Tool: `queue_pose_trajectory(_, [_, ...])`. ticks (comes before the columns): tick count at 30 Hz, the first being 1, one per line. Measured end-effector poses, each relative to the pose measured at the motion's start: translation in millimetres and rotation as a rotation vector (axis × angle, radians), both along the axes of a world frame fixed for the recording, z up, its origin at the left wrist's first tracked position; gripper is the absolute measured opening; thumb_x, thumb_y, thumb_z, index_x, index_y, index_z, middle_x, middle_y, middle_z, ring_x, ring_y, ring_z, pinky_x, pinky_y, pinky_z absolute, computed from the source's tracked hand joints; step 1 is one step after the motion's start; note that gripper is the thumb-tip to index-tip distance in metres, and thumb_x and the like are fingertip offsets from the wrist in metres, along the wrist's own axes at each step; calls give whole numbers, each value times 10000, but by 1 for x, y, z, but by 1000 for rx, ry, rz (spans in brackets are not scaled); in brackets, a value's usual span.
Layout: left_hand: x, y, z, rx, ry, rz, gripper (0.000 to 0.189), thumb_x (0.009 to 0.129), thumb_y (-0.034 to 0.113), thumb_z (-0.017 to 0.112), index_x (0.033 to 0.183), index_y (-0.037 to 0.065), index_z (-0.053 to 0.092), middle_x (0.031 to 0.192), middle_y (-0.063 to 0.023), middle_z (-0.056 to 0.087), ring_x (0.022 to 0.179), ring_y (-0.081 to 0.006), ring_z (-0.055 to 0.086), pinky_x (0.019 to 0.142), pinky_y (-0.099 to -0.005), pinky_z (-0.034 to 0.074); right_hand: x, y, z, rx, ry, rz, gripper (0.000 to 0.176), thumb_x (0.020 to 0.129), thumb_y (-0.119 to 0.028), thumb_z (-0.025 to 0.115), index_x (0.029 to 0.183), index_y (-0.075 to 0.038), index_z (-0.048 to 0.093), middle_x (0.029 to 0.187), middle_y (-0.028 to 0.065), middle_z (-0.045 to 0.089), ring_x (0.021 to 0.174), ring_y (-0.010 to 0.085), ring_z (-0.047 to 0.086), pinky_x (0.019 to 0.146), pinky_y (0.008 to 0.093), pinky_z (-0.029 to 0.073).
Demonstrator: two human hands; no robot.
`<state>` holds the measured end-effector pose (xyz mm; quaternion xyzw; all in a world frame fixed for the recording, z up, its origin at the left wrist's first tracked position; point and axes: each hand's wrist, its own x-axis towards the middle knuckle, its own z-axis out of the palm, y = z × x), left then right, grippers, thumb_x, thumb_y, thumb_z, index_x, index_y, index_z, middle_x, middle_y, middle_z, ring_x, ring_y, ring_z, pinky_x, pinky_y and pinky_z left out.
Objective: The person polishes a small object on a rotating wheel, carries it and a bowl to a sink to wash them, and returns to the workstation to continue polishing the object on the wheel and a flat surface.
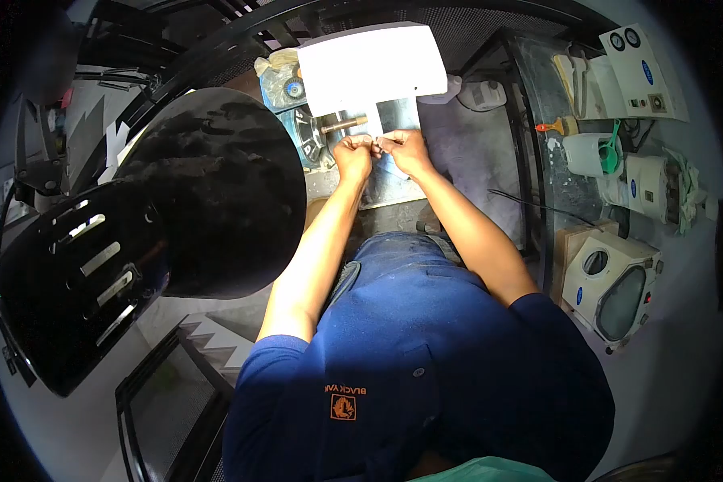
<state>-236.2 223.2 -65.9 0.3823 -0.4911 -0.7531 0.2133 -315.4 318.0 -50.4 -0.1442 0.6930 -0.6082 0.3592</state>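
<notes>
My left hand (354,157) and my right hand (406,153) meet fingertip to fingertip under bright light. Both are closed in a pinch, and whatever lies between the fingers is too small to make out. Just beyond my left hand, a brownish spindle (345,125) sticks out to the right from a blue machine (304,138) that looks like a motor. A white panel (371,66), washed out by the light, stands above and behind the hands. Below them is a pale metal surface (391,193).
A large black lamp (217,193) fills the left side, close to my left forearm. On the right-hand bench are a brush (557,126), a white container (582,154) with a green scoop (610,153), and a boxy white machine (610,285). A plastic-covered object (281,80) sits behind the motor.
</notes>
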Motion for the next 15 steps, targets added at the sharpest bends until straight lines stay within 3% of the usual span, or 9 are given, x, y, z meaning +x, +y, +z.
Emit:
queue_pose_trajectory(5, [-4, -1, 9, 74, -75, 45, 94, 831, -28, 520, 773, -70, 581, 652, -127, 608, 518, -169, 562, 502, -275, 478, -2, -4, -4, -4, -47, -27, 97, 790, -29, 629, 804, 65, 649, 727, 68, 656, 650, 93, 564, 605, 240, 450])
queue_pose_trajectory(12, [-2, -9, 16, 123, -40, -4, 92, 821, -49, 507, 738, -57, 546, 631, -130, 601, 501, -162, 569, 467, -271, 474, -1, -3, -8, 4, -112, -22, 99, 811, -29, 615, 830, 62, 651, 718, 61, 640, 618, 78, 530, 569, 213, 412])
queue_pose_trajectory(15, [-5, -8, 11, 88, -97, -1, 116, 831, -32, 515, 739, -62, 580, 640, -129, 604, 515, -182, 563, 505, -287, 482, -1, -3, -6, 4, -113, -28, 97, 809, -29, 612, 812, 60, 649, 708, 58, 640, 615, 80, 534, 572, 224, 422])
